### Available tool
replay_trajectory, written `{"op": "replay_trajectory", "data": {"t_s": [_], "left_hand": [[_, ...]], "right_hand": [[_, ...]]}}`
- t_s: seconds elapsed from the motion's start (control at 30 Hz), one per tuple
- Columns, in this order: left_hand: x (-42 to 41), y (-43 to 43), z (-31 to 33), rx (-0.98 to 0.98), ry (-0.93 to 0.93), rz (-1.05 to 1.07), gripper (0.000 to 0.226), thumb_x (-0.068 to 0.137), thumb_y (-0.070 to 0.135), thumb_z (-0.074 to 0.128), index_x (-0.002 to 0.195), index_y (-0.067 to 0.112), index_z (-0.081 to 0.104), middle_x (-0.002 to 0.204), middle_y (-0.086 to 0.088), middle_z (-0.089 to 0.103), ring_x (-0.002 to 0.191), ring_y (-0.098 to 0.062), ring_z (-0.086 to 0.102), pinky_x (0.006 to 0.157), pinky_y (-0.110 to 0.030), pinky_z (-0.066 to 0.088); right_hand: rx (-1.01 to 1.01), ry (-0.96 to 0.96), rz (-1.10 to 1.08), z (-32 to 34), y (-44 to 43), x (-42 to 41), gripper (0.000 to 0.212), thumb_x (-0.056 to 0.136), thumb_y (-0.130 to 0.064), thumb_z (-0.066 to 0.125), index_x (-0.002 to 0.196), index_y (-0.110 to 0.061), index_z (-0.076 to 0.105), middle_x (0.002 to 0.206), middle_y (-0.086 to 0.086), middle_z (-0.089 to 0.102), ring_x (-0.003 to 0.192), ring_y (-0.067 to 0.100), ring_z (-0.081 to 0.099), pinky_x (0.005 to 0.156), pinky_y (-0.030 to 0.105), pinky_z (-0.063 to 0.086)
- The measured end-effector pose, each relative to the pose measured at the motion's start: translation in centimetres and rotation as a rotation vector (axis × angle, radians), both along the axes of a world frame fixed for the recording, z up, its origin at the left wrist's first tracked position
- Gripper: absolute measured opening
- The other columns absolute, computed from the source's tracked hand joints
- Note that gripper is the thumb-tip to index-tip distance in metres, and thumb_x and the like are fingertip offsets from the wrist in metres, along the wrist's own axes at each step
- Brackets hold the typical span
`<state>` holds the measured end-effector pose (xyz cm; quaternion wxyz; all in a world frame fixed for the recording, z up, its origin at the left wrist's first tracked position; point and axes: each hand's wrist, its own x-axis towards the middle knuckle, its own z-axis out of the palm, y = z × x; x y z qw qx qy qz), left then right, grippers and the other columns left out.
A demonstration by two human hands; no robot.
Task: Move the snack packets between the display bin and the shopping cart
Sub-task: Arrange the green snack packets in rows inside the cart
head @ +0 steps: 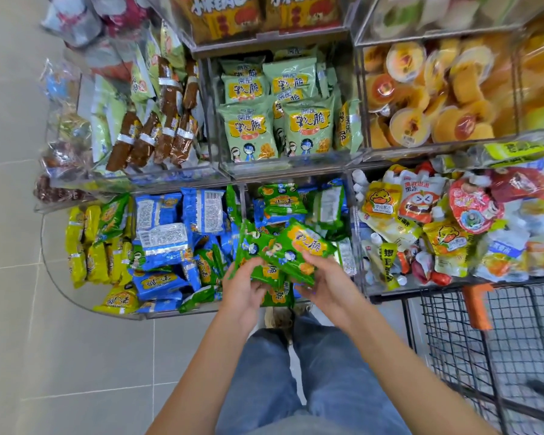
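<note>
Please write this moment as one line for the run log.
hands: left hand and right hand both hold green snack packets | place: above display bin front | shopping cart: right side, no packets visible

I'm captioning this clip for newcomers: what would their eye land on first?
The left hand and right hand grip a bunch of green packets at centre, by the lower bin of blue packs. At upper right a heap of orange cups is the brightest patch, and the cart, black wire, stands at lower right.
</note>
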<state>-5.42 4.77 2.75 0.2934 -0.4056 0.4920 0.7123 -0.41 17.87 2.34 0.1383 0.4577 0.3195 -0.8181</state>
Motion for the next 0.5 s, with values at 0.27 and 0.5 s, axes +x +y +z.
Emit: {"op": "replay_trajectory", "data": {"t_s": [0.27, 0.5], "left_hand": [[0.0, -0.7, 0.3, 0.298, -0.009, 0.059, 0.057, 0.067, 0.042, 0.061, 0.117, 0.015, 0.052, 0.107, -0.015, 0.061, 0.096, -0.034, 0.060, 0.092, -0.047, 0.045], [-1.7, -7.0, -1.3, -0.007, 0.020, -0.565, 0.081, 0.054, 0.060, 0.076, 0.120, 0.017, 0.058, 0.113, -0.008, 0.070, 0.102, -0.028, 0.067, 0.080, -0.043, 0.054]], "right_hand": [[0.046, -0.061, 0.012, 0.3, -0.5, -2.1, 0.062, 0.084, -0.004, 0.062, 0.138, 0.000, 0.031, 0.105, 0.013, 0.059, 0.083, 0.021, 0.059, 0.071, 0.034, 0.050], [0.246, 0.078, 0.641, 0.0, -1.0, -3.4, 0.075, 0.075, -0.002, 0.073, 0.138, -0.013, 0.034, 0.100, -0.005, 0.062, 0.086, 0.006, 0.061, 0.071, 0.017, 0.047]]}}
